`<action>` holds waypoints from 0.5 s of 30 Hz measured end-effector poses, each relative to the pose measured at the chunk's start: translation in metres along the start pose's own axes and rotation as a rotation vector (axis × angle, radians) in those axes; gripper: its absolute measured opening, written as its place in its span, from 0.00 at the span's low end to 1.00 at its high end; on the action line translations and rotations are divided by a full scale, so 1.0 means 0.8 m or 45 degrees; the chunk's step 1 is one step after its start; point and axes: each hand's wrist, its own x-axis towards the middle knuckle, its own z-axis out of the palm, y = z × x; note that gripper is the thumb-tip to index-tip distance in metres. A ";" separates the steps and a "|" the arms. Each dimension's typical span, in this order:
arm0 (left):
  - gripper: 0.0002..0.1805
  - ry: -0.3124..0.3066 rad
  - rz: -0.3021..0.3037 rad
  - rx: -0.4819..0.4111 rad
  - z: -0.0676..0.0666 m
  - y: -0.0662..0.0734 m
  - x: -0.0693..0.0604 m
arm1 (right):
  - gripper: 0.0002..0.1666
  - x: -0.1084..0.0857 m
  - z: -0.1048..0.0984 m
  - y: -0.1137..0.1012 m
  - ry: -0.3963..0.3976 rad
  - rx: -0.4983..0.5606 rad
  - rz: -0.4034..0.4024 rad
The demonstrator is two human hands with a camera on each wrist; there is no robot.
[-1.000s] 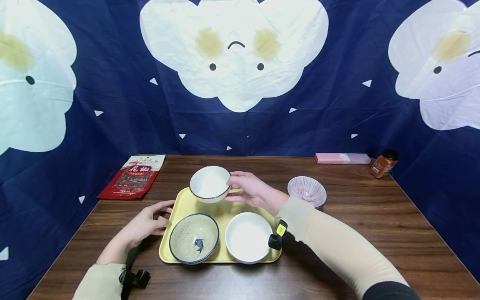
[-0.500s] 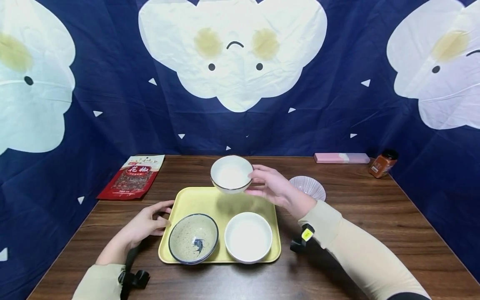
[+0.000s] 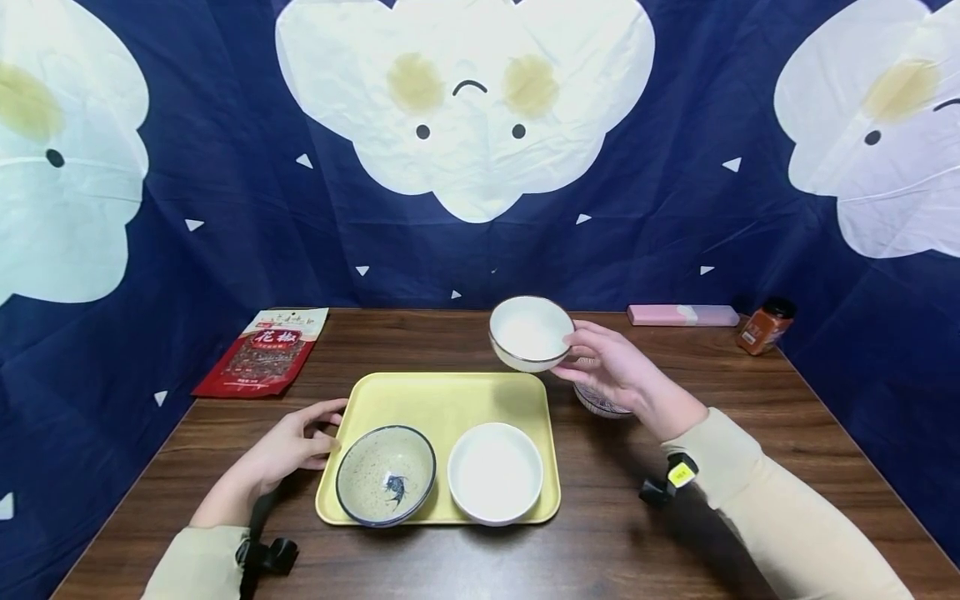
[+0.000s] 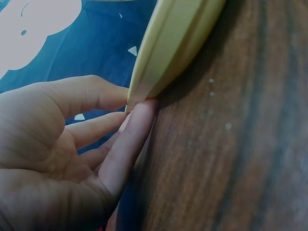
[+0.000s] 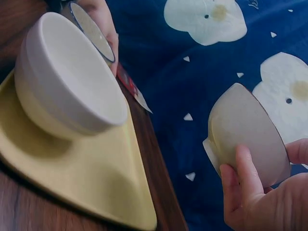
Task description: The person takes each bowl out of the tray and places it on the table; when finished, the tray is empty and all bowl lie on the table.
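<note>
My right hand (image 3: 615, 369) grips a white bowl (image 3: 528, 332) with a thin dark rim, held in the air above the table, beyond the tray's far right corner. In the right wrist view the thumb is at the bowl's rim and the fingers press its outer wall (image 5: 245, 130). My left hand (image 3: 288, 450) holds the left edge of a yellow tray (image 3: 442, 396), its fingertips at the rim (image 4: 137, 91). On the tray's near half stand a speckled bowl (image 3: 375, 479) with a blue rim and fish drawing, and a plain white bowl (image 3: 495, 475).
A purple-striped bowl (image 3: 600, 402) on the table is partly hidden behind my right hand. At the back left lies a red spice packet (image 3: 262, 354). A pink box (image 3: 682, 315) and an orange jar with a black lid (image 3: 767, 327) are at the back right, before a blue curtain.
My right hand has carried the dark-rimmed white bowl rightward and away, from over the tray to past its far right corner. The left hand has stayed at the tray's edge.
</note>
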 end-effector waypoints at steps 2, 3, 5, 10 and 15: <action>0.39 -0.001 0.001 -0.002 0.000 -0.001 -0.001 | 0.33 -0.006 -0.010 -0.005 0.012 -0.006 0.000; 0.39 0.000 0.001 -0.004 0.000 -0.001 -0.001 | 0.34 -0.009 -0.015 -0.008 0.013 -0.006 -0.002; 0.39 -0.002 0.001 -0.006 0.000 -0.002 -0.001 | 0.34 -0.016 -0.025 -0.013 0.018 -0.004 -0.012; 0.39 0.004 -0.006 -0.001 0.001 -0.001 -0.001 | 0.19 -0.034 -0.051 -0.028 0.006 0.068 -0.061; 0.39 0.017 -0.007 0.012 0.001 -0.001 0.000 | 0.12 -0.048 -0.078 -0.036 -0.010 0.131 -0.085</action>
